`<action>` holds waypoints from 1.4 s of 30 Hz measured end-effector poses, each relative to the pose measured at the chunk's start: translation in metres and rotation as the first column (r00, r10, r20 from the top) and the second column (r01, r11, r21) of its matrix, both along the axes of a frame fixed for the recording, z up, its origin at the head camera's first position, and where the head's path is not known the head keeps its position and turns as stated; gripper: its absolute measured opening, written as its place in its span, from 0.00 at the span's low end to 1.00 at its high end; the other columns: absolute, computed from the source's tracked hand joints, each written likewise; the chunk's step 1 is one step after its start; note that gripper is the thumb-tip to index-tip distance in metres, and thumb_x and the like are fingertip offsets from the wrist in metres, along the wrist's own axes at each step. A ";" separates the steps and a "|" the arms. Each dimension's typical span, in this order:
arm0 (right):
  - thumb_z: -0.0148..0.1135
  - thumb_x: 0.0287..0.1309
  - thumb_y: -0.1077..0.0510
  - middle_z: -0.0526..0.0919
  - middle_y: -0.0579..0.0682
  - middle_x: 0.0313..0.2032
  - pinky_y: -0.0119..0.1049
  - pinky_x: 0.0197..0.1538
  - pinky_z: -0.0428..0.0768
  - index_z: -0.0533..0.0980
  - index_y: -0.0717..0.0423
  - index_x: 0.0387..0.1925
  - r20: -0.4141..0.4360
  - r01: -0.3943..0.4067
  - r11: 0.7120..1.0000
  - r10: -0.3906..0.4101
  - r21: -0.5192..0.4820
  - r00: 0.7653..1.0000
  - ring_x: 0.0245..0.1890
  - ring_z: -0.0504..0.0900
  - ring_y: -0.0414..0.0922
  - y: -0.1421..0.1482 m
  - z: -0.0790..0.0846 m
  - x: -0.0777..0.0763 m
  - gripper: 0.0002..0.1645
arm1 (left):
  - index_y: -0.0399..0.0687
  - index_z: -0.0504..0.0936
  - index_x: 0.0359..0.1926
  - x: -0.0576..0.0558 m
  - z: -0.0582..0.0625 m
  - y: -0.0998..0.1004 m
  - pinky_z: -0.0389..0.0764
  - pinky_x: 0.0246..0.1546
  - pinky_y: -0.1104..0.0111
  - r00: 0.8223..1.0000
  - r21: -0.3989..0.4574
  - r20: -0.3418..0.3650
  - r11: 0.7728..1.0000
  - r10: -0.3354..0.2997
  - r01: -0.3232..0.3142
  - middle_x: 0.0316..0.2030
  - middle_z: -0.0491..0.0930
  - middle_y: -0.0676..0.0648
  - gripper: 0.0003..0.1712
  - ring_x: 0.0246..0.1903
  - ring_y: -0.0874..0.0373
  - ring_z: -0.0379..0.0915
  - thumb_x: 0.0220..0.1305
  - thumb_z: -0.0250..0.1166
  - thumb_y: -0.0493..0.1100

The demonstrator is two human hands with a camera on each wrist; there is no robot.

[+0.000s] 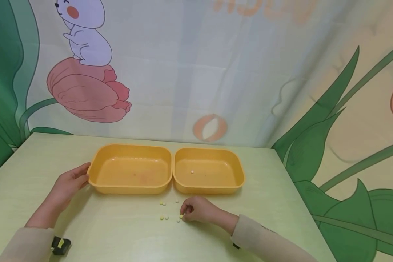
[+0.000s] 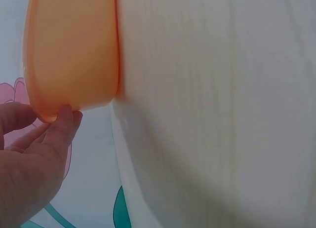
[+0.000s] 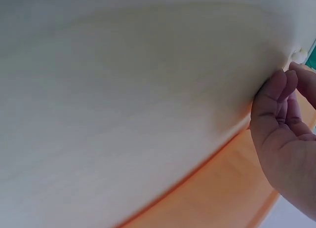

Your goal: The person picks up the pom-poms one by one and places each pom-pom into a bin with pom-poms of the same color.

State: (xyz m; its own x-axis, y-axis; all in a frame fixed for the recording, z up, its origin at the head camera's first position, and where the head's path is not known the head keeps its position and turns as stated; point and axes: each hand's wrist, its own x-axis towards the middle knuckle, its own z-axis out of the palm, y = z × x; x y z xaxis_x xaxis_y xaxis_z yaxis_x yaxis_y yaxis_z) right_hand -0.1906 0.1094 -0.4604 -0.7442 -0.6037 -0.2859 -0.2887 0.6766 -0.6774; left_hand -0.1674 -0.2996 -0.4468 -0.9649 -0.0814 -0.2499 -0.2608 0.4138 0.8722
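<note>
My left hand (image 1: 67, 185) holds the left end of the larger yellow plastic tray (image 1: 131, 190). In the left wrist view its thumb and fingers (image 2: 59, 132) pinch the tray's rim. My right hand (image 1: 199, 210) is low over the table, in front of the smaller yellow tray (image 1: 207, 190). Its thumb and forefinger pinch a small yellow pill (image 1: 181, 216). Several yellow and white pills (image 1: 166, 217) lie on the table just left of that hand. One pale pill (image 1: 192, 172) sits inside the smaller tray. In the right wrist view, the fingertips partly hide the pills (image 3: 298, 55).
Both trays stand side by side, touching, on the pale wooden table (image 1: 117, 225). A printed curtain (image 1: 170, 72) hangs behind the table's back edge and along the right side. A black strap buckle (image 1: 60, 245) shows by the left sleeve.
</note>
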 end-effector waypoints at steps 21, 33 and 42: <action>0.68 0.63 0.62 0.79 0.45 0.25 0.27 0.31 0.77 0.84 0.58 0.40 0.047 -0.030 0.996 0.034 -0.084 0.998 0.25 0.75 0.40 -0.005 0.098 -0.023 0.05 | 0.35 0.41 0.80 0.000 0.001 0.000 0.69 0.68 0.55 1.000 0.014 0.005 1.000 -0.008 0.008 0.79 0.44 0.28 0.33 0.77 0.30 0.48 0.83 0.39 0.42; 0.66 0.66 0.61 0.78 0.44 0.25 0.33 0.40 0.87 0.82 0.62 0.46 0.052 -0.083 0.993 0.088 -0.087 0.995 0.26 0.77 0.38 -0.035 0.153 -0.059 0.10 | 0.36 0.40 0.80 -0.001 0.001 -0.006 0.68 0.70 0.53 0.999 0.035 0.048 0.999 0.002 -0.003 0.80 0.42 0.29 0.35 0.77 0.30 0.48 0.82 0.38 0.47; 0.66 0.67 0.60 0.78 0.43 0.26 0.37 0.48 0.89 0.83 0.59 0.48 0.085 -0.091 0.995 0.094 -0.036 0.992 0.29 0.78 0.40 -0.066 0.169 -0.087 0.10 | 0.35 0.41 0.80 -0.003 -0.001 -0.008 0.76 0.62 0.69 0.999 0.023 0.033 1.000 -0.020 0.019 0.79 0.44 0.29 0.36 0.77 0.30 0.48 0.83 0.42 0.47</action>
